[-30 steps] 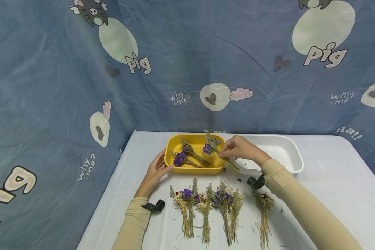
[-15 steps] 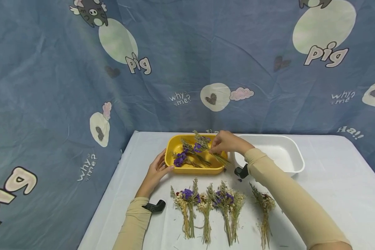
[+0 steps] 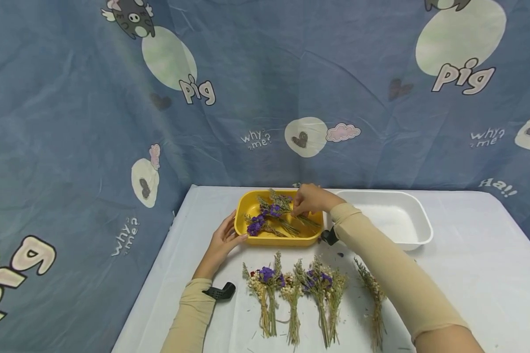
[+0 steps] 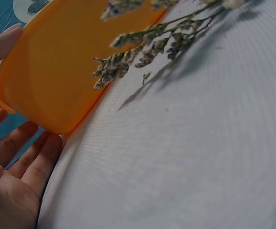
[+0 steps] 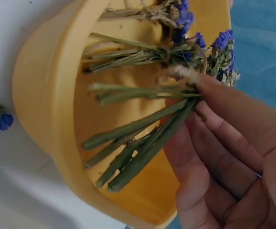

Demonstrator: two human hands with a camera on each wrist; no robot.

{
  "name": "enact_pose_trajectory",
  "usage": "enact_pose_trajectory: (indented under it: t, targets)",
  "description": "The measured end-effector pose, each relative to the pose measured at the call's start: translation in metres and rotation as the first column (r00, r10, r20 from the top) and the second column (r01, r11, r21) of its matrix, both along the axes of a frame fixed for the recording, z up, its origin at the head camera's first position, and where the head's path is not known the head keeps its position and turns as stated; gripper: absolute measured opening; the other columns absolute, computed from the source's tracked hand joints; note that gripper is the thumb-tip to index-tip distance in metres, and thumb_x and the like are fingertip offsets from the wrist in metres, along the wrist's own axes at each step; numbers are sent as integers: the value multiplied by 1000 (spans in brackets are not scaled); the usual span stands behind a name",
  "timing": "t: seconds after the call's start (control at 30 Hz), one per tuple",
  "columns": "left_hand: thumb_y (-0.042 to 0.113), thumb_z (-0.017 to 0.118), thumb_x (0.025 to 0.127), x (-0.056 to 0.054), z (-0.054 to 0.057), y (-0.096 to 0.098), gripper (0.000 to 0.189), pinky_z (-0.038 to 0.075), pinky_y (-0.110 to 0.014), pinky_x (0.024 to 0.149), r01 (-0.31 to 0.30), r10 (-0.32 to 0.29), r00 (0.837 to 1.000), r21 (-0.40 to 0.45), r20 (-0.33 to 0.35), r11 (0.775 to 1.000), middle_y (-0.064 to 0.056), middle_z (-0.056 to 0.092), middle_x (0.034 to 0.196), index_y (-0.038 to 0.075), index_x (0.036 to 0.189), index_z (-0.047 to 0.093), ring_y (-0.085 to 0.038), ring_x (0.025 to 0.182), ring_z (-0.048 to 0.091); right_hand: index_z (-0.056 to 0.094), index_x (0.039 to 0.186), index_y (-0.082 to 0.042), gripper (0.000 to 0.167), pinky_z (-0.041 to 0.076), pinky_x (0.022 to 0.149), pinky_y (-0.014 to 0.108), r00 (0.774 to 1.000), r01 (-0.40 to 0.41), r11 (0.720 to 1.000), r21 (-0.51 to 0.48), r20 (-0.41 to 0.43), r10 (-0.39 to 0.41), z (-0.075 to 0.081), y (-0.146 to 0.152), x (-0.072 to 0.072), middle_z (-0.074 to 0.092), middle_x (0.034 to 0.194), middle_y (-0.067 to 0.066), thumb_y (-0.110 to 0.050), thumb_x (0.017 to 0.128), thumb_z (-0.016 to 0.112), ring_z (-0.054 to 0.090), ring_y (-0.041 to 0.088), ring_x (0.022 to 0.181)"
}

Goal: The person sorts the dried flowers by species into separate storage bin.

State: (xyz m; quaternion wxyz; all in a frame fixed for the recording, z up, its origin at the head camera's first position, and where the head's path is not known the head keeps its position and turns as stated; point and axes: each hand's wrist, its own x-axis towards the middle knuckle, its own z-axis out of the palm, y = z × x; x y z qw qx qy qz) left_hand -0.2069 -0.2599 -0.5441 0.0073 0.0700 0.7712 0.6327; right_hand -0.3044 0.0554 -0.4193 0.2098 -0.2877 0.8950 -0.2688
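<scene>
Over the yellow tray [image 3: 282, 241], my right hand [image 3: 310, 200] pinches a small bunch of dried flowers [image 5: 142, 157] by its stems, just below the tie. Its purple and grey-green heads point left, its cut stem ends right. Two more purple-headed bunches lie inside the tray; one is the dried bunch [image 3: 257, 225] nearest the left end. My left hand [image 3: 221, 242] rests against the tray's left end, thumb at the near rim and relaxed fingers along the outside wall, as the left wrist view also shows.
A white tray [image 3: 395, 215] stands to the right of the yellow one. In front, several dried flower bunches [image 3: 293, 294] lie in a row on the white tablecloth [image 3: 159, 304]; another bunch [image 3: 375, 304] is partly behind my right sleeve. A patterned blue curtain [image 3: 247, 98] hangs behind.
My right hand has carried the pinched bunch leftward and down into the yellow tray, beside the other bunches. The left hand has stayed at the tray's end.
</scene>
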Motion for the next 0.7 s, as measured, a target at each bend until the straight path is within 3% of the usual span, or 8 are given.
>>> enact_pose_trajectory:
  t: [0.1, 0.23, 0.33, 0.4, 0.7]
  targets:
    - [25, 78, 94, 0, 0, 0, 83, 44, -30, 120, 1, -1, 1000, -5, -6, 1000, -6, 38, 166, 33, 162, 31, -30, 152, 40, 81, 89, -3, 14, 56, 57, 25, 1000, -7, 1000, 3, -8, 7, -4, -3, -2, 75, 74, 6, -16, 94, 77, 74, 33, 73]
    - [25, 78, 95, -1, 0, 0, 83, 44, -31, 121, 10, -10, 1000, -4, -16, 1000, -6, 38, 166, 33, 163, 31, -30, 152, 40, 82, 90, 0, 14, 52, 55, 21, 999, -33, 999, 13, -25, 33, -10, -8, -5, 76, 74, 6, -12, 93, 77, 63, 18, 57]
    - [23, 78, 95, -1, 0, 0, 83, 44, -31, 121, 17, -17, 1000, 0, -17, 1000, -7, 38, 166, 32, 163, 31, -31, 153, 39, 82, 87, -1, 13, 47, 56, 18, 999, -40, 999, 36, -27, 41, -15, -12, -5, 75, 72, 4, -12, 92, 77, 52, 6, 54]
    - [23, 77, 95, -1, 0, 0, 83, 44, -31, 120, 19, -19, 1000, -2, -18, 1000, -7, 38, 166, 32, 163, 30, -31, 153, 40, 82, 84, -2, 13, 46, 57, 19, 998, -40, 997, 63, -37, 43, -16, -15, -5, 74, 71, 3, -13, 91, 78, 49, 5, 54]
    - [21, 78, 94, -2, 0, 0, 84, 45, -30, 120, 9, -9, 1000, -5, -17, 1000, -9, 39, 165, 29, 163, 31, -31, 152, 41, 84, 86, -10, 11, 60, 72, 27, 998, -13, 978, 210, -60, 26, -17, -26, -6, 78, 76, 3, -19, 91, 80, 66, 11, 64]
